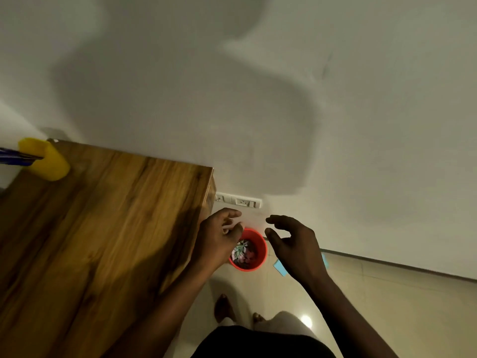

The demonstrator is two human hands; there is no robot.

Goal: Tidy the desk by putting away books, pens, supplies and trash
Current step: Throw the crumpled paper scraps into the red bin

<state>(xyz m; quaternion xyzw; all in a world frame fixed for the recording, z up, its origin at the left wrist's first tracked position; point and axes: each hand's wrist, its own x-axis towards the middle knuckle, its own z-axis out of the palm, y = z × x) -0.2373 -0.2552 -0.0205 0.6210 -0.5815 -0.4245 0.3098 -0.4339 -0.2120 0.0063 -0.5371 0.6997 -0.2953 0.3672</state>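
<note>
Spread and empty, left hand and right hand hover over the bin sides. The blue paper beside it looks light, limp — pinch an edge.

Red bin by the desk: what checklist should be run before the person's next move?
1. The left hand is empty: ok, fingers loose above the red bin.
2. The right hand is empty: ok, open, holding nothing.
3. Trash is inside the bin: ok, coloured scraps lie in it.
4. The floor is free of litter: not ok, a blue paper lies beside the bin.
5. Pens are stored: ok, blue pens sit in the yellow holder on the desk.
6. The whole desk is cleared: cannot tell, its left part is out of frame.
</note>
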